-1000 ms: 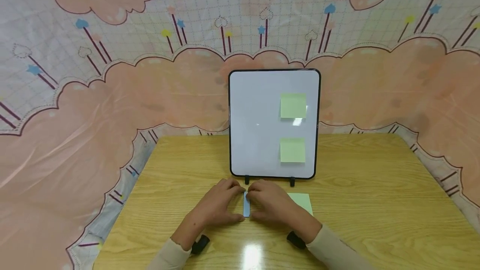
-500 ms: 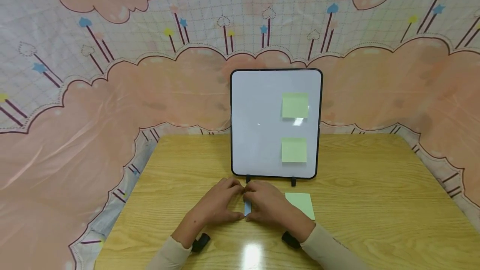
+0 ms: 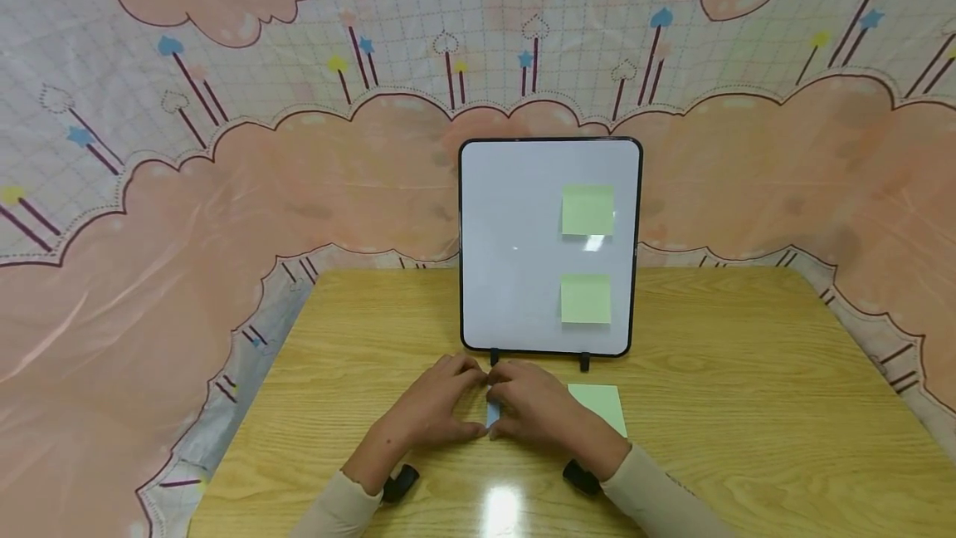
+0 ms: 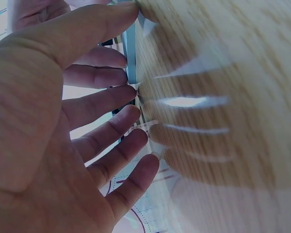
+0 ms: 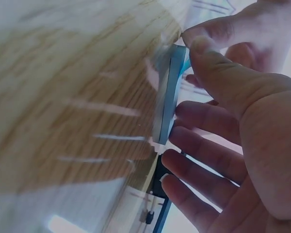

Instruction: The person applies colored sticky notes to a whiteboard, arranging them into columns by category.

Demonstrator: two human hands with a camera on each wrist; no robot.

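Observation:
A narrow light-blue strip (image 3: 493,415) lies on the table between my two hands, its long side running toward the board. In the right wrist view the strip (image 5: 169,94) shows two thin layers along its edge. My right hand (image 3: 541,407) holds it from the right, thumb at the near end and bent fingers over the far part. From the left, my left hand (image 3: 433,407) rests its fingertips on the table beside it, fingers fairly straight and spread, thumb near the near end. The left wrist view shows only a sliver of the strip (image 4: 131,53); contact there is unclear.
Behind the hands a whiteboard (image 3: 511,256) stands on black feet (image 3: 585,362), bearing an upper green sticky note (image 3: 587,210) and a lower one (image 3: 586,299). Another green sticky note (image 3: 601,405) lies on the wooden table (image 3: 732,405), partly under the right forearm. A patterned cloth (image 3: 358,181) surrounds the table.
My right hand has moved slightly left, covering more of the blue strip and uncovering more of the green note on the table. The left hand has stayed nearly still.

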